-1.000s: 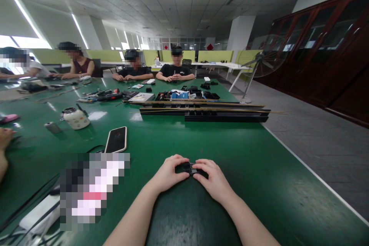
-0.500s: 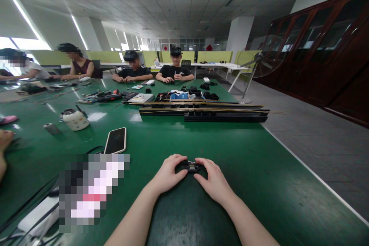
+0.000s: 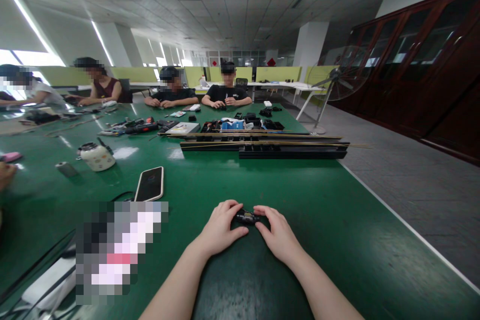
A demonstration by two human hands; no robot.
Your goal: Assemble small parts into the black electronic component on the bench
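A small black part (image 3: pixel 246 217) with a dull yellowish patch on top is held low over or on the green table (image 3: pixel 337 220); I cannot tell whether it touches the surface. My left hand (image 3: pixel 222 225) has its fingertips at the part's left end, the thumb stretched along the near side. At the right end, my right hand (image 3: pixel 278 230) pinches it between thumb and fingers. The fingers cover both ends, and its exact kind is too small to make out.
A phone (image 3: pixel 150 184) lies left of my hands, near a pale jar (image 3: pixel 97 156) and a grey cylinder (image 3: pixel 66 169). Cables and a white power strip (image 3: pixel 48 282) sit at lower left. Black rails (image 3: pixel 292 151) with thin rods lie ahead. Several people sit around the table.
The black part has turned between my fingers, and its silvery upper edge no longer shows. My left thumb has shifted slightly right and nearer to me. Both hands stay in nearly the same place.
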